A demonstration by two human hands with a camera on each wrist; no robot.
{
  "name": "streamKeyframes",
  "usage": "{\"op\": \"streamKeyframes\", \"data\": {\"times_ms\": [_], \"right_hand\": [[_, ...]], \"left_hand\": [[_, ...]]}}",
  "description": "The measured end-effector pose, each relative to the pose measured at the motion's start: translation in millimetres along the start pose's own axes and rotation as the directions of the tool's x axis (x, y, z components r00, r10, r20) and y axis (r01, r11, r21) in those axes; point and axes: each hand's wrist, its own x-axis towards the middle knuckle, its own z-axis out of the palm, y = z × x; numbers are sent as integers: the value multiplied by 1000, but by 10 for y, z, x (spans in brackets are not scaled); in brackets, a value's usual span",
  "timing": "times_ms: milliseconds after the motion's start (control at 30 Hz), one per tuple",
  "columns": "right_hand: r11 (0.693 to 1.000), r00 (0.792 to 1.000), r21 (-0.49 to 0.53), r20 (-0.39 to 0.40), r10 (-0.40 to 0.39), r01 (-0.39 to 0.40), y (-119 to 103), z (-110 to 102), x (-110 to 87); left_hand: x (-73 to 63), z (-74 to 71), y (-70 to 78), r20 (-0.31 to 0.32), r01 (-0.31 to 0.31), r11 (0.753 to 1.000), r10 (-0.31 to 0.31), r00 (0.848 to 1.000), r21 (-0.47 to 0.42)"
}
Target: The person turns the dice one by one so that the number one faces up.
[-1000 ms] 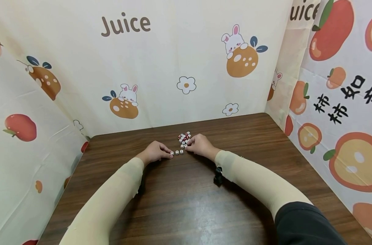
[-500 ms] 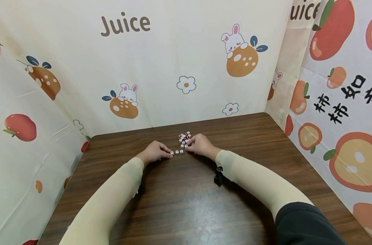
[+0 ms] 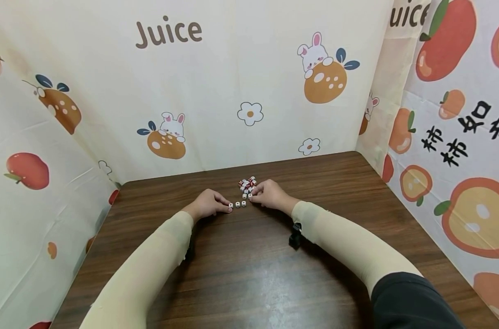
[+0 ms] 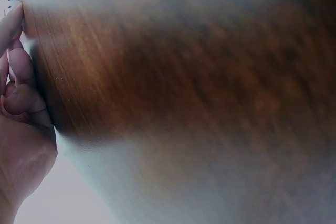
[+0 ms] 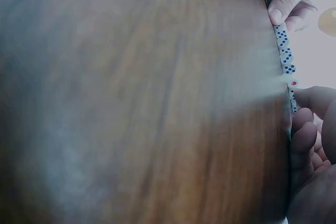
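My left hand [image 3: 209,203] pinches a white die [image 3: 230,205] between thumb and forefinger at the left end of a short row. Two more white dice, a middle one [image 3: 238,204] and a right one [image 3: 244,204], stand beside it with small gaps. My right hand [image 3: 270,195] pinches another white die [image 3: 250,196] near the front of a small heap of dice [image 3: 247,184], white and red. One loose die [image 3: 244,196] stands just left of that hand's fingertips. In the right wrist view, dice with blue pips [image 5: 286,56] line up between both hands.
The brown wooden table [image 3: 241,265] has its back edge along a curtain [image 3: 216,91] printed with fruit and rabbits. A similar curtain [image 3: 430,183] hangs along the right side. A small black device [image 3: 295,236] hangs below the right wrist.
My right hand has shifted very slightly to the right with its die. The left hand and the row of dice have stayed in place.
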Motion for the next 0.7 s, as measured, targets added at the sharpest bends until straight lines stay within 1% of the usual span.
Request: {"op": "streamKeyframes", "data": {"times_ms": [167, 400, 567, 700], "right_hand": [[997, 1000, 77, 10, 11, -12, 33, -34, -10], [984, 999, 179, 36, 16, -22, 99, -86, -14], [980, 998, 198, 62, 22, -34, 109, -90, -18], [985, 996, 172, 84, 10, -25, 87, -97, -39]], "left_hand": [[-8, -5, 11, 4, 14, 1000, -14, 1000, -7], [-19, -5, 17, 8, 13, 1000, -13, 1000, -4], [-7, -3, 13, 6, 15, 1000, -15, 1000, -1], [-9, -2, 16, 2, 9, 1000, -9, 1000, 1]]}}
